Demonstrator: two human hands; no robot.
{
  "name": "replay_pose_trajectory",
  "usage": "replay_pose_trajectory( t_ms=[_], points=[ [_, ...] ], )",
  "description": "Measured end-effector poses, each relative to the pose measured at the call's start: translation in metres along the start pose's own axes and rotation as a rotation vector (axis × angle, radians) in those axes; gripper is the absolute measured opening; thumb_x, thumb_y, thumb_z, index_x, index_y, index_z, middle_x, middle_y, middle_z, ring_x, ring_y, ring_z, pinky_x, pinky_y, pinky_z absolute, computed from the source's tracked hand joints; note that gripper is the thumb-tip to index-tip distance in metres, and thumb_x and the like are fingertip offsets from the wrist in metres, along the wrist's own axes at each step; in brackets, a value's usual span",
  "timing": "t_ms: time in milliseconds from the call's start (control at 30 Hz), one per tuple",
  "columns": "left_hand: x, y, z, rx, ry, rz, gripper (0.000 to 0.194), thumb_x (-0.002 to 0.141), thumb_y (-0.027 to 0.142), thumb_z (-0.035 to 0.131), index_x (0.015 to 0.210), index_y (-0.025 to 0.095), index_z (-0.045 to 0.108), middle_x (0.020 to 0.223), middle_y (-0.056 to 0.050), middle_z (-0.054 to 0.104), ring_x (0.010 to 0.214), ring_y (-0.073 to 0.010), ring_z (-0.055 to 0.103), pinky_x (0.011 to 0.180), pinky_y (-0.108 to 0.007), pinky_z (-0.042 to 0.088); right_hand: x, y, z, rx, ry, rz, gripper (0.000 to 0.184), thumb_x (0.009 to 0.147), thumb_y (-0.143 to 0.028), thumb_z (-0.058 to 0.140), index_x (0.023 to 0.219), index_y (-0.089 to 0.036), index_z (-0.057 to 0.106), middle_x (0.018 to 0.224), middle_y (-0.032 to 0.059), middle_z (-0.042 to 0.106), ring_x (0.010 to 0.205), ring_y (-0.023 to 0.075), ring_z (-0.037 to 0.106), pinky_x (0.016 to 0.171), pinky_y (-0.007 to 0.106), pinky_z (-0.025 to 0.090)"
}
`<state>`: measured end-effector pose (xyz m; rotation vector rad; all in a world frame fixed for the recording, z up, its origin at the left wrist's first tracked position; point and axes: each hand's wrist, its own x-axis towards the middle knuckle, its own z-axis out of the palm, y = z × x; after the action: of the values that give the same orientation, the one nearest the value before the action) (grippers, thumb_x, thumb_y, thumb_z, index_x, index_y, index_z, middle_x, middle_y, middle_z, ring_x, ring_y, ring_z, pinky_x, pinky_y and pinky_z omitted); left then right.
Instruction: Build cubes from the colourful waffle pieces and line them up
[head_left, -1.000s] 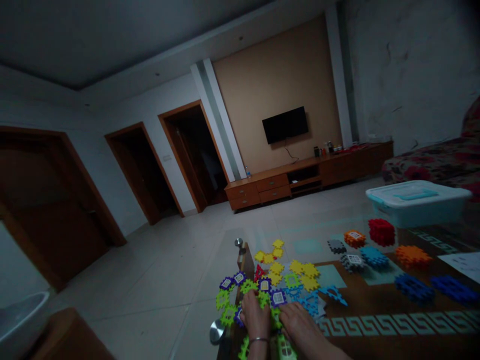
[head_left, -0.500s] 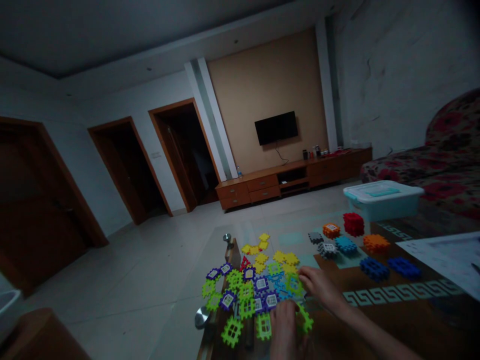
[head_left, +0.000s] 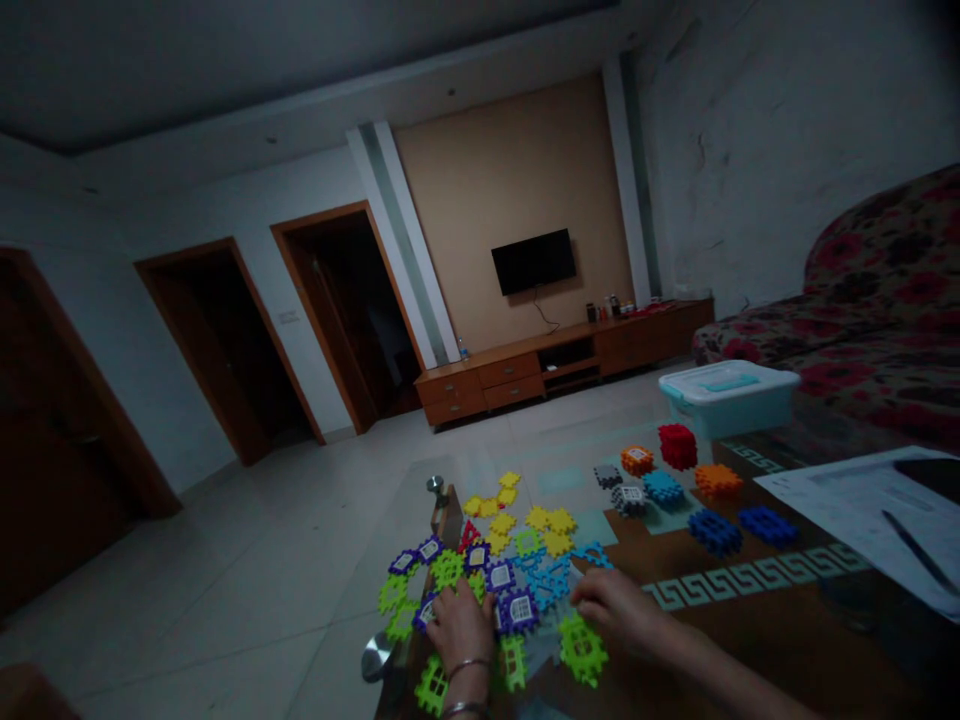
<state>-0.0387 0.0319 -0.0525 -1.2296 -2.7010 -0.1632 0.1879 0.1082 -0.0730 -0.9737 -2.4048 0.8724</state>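
Observation:
My left hand point(head_left: 463, 630), with bracelets at the wrist, reaches down onto the loose interlocking plastic tiles. Its fingers are bent among green tiles point(head_left: 448, 568) and purple tiles with white windows point(head_left: 499, 576); what they grip is hidden. Curled fingers close my right hand point(head_left: 604, 598) just above a green window tile point(head_left: 583, 650). Whether anything small is in that hand, I cannot make out. Light-blue tiles point(head_left: 551, 583) lie left of the right hand. Beyond them are yellow tiles point(head_left: 559, 521) and a red triangular tile point(head_left: 469, 536).
Sorted stacks stand at right: red point(head_left: 678, 446), orange point(head_left: 718, 482), light-blue point(head_left: 664, 488), dark-blue point(head_left: 714, 532) and grey-white point(head_left: 630, 500). Behind them is a lidded box point(head_left: 731, 400). Paper point(head_left: 847, 505) with a pen point(head_left: 919, 550) lies at the table's right. Metal knobs point(head_left: 377, 657) mark its left side.
My left hand has moved left onto the green and purple tiles. My right hand has left the green tile it was touching near the yellow ones and come nearer. The view has turned slightly right.

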Motion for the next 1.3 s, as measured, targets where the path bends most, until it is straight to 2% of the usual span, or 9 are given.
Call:
replay_pose_trajectory(
  t_ms=[233, 367, 433, 533, 633, 900, 1133, 1233, 1300],
  points=[
    [0.007, -0.005, -0.006, -0.063, -0.007, 0.042, 0.023, 0.086, 0.022, 0.058, 0.109, 0.020, 0.062, 0.111, -0.008, 0.068, 0.113, -0.0277, 0.058, 0.085, -0.038, 0.047, 0.054, -0.005, 0.007, -0.126, 0.149, -0.050, 0.031, 0.084, -0.010, 0.050, 0.107, -0.017, 0.070, 0.112, 0.0110, 0.068, 0.111, 0.0246, 0.056, 0.095, 0.033, 0.040],
    [-0.006, 0.001, -0.008, -0.223, 0.005, 0.177, 0.038, 0.084, 0.016, 0.053, 0.122, 0.022, 0.056, 0.125, -0.007, 0.063, 0.121, -0.0230, 0.053, 0.097, -0.033, 0.042, 0.100, -0.017, 0.016, -0.181, 0.119, -0.040, 0.029, 0.078, -0.007, 0.058, 0.102, -0.019, 0.071, 0.115, 0.0102, 0.067, 0.113, 0.0261, 0.055, 0.098, 0.035, 0.039],
    [-0.018, 0.009, -0.006, -0.384, -0.095, 0.350, 0.046, 0.080, 0.014, 0.053, 0.125, 0.022, 0.055, 0.130, -0.007, 0.059, 0.125, -0.0219, 0.048, 0.104, -0.031, 0.035, 0.122, -0.020, 0.020, -0.199, 0.091, 0.009, 0.026, 0.069, -0.008, 0.069, 0.093, -0.018, 0.071, 0.111, 0.0110, 0.068, 0.112, 0.0298, 0.056, 0.098, 0.038, 0.041],
    [-0.038, 0.024, -0.001, -0.529, -0.396, 0.587, 0.055, 0.070, 0.018, 0.062, 0.124, 0.024, 0.055, 0.135, -0.007, 0.055, 0.127, -0.0251, 0.045, 0.107, -0.034, 0.033, 0.148, -0.018, 0.023, -0.203, 0.080, 0.104, 0.033, 0.050, -0.002, 0.080, 0.077, -0.018, 0.069, 0.103, 0.0108, 0.068, 0.109, 0.0350, 0.056, 0.095, 0.041, 0.043],
    [-0.048, 0.039, 0.003, -0.508, -0.596, 0.668, 0.065, 0.063, 0.023, 0.069, 0.126, 0.024, 0.054, 0.137, -0.008, 0.053, 0.128, -0.0300, 0.043, 0.106, -0.040, 0.034, 0.161, -0.015, 0.022, -0.201, 0.076, 0.182, 0.034, 0.042, 0.000, 0.082, 0.062, -0.020, 0.063, 0.096, 0.0080, 0.067, 0.105, 0.0353, 0.057, 0.090, 0.041, 0.047],
    [-0.060, 0.063, 0.004, -0.391, -0.660, 0.626, 0.069, 0.064, 0.013, 0.067, 0.131, 0.023, 0.052, 0.146, -0.010, 0.047, 0.133, -0.0337, 0.040, 0.108, -0.049, 0.032, 0.148, -0.027, 0.009, -0.227, 0.038, 0.199, 0.041, 0.035, -0.005, 0.086, 0.068, -0.021, 0.067, 0.084, 0.0046, 0.072, 0.094, 0.0319, 0.064, 0.084, 0.039, 0.048],
    [-0.072, 0.062, -0.005, -0.461, -0.510, 0.575, 0.074, 0.061, 0.004, 0.060, 0.132, 0.022, 0.051, 0.138, -0.009, 0.054, 0.130, -0.0278, 0.044, 0.109, -0.041, 0.034, 0.113, -0.036, -0.024, -0.160, 0.193, 0.143, 0.034, 0.073, -0.010, 0.063, 0.105, -0.020, 0.071, 0.110, 0.0099, 0.073, 0.107, 0.0281, 0.064, 0.092, 0.035, 0.044],
    [-0.071, 0.060, 0.004, -0.501, -0.446, 0.562, 0.084, 0.059, 0.000, 0.054, 0.140, 0.023, 0.045, 0.141, -0.007, 0.052, 0.134, -0.0232, 0.042, 0.110, -0.033, 0.033, 0.078, -0.027, -0.042, -0.122, 0.265, 0.119, 0.039, 0.077, -0.010, 0.056, 0.113, -0.021, 0.068, 0.119, 0.0082, 0.070, 0.108, 0.0237, 0.063, 0.093, 0.031, 0.044],
    [-0.069, 0.058, 0.010, -0.505, -0.401, 0.524, 0.089, 0.058, 0.000, 0.055, 0.143, 0.021, 0.041, 0.145, -0.007, 0.049, 0.137, -0.0222, 0.040, 0.111, -0.030, 0.032, 0.053, -0.017, -0.044, -0.041, 0.299, 0.145, 0.037, 0.075, -0.011, 0.057, 0.110, -0.018, 0.068, 0.106, 0.0075, 0.072, 0.096, 0.0218, 0.065, 0.085, 0.029, 0.047]
  ],
)
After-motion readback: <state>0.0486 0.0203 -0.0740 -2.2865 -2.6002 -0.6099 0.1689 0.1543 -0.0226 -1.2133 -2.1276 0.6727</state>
